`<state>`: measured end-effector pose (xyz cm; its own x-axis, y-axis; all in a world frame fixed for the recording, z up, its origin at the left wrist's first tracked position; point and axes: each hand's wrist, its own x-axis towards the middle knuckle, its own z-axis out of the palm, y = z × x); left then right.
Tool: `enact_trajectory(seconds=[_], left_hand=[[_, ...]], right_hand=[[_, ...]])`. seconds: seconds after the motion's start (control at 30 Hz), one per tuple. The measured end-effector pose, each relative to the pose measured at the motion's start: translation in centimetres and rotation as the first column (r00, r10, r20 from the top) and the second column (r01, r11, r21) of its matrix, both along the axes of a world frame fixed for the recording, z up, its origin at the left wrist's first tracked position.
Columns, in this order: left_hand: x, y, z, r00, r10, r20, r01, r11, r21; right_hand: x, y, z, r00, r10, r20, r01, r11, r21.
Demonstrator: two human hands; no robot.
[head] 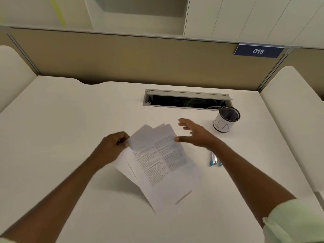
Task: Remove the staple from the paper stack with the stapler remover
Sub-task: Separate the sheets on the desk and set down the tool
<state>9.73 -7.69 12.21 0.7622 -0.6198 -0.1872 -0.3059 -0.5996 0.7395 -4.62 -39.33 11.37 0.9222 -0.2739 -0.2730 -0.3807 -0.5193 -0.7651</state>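
The papers (157, 160) lie fanned between both hands. The left hand (112, 146) pinches their far-left corner. The right hand (194, 133) hovers spread wide and empty, thumb at their right edge. A blue-tipped tool (213, 159), possibly the remover, lies untouched under the right wrist. No staple is discernible; removal looks not yet begun. A mesh cup (227, 119) stands beyond the right hand.

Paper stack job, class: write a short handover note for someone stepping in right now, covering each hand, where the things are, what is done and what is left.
Left hand: pinching the paper stack at its far left corner; sheets fanned and partly lifted off the desk.
Right hand: open, empty, hovering at the stack's far right edge.
Blue-tipped tool: on the desk under the right forearm, probably the remover; too blurred to be sure.
Mesh cup: far right.
Done: cannot tell; no staple is visible.
Left: check the corner, pick up the tool, pull any staple.
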Motion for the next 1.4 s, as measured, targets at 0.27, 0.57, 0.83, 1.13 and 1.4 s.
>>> enact_trajectory(seconds=[0.27,0.57,0.83,1.13,1.4], left_hand=[[3.1,0.7,3.8,0.959,0.157,-0.235,-0.232,0.912,-0.337],[-4.4,1.6,-5.0,0.749,0.190,-0.635,-0.500,0.791,-0.353],[-5.7,0.7,-5.0,0.827,0.343,-0.446,-0.519,0.772,-0.368],[-5.4,0.8,0.4,0.934,0.345,-0.090,-0.320,0.702,-0.637],[-7.5,0.7,-2.4,0.944,0.312,-0.105,-0.312,0.747,-0.587]], right_hand=[[-1.0,5.1,-2.4,0.998,-0.061,0.005,0.050,0.857,0.513],[-2.4,9.5,-3.9,0.935,-0.355,-0.009,0.251,0.642,0.724],[-2.9,12.2,-2.3,0.857,-0.513,0.038,0.377,0.676,0.633],[-2.2,13.4,1.5,0.762,-0.552,0.338,0.291,0.759,0.583],[-2.6,15.9,-1.3,0.712,-0.618,0.332,0.398,0.745,0.535]])
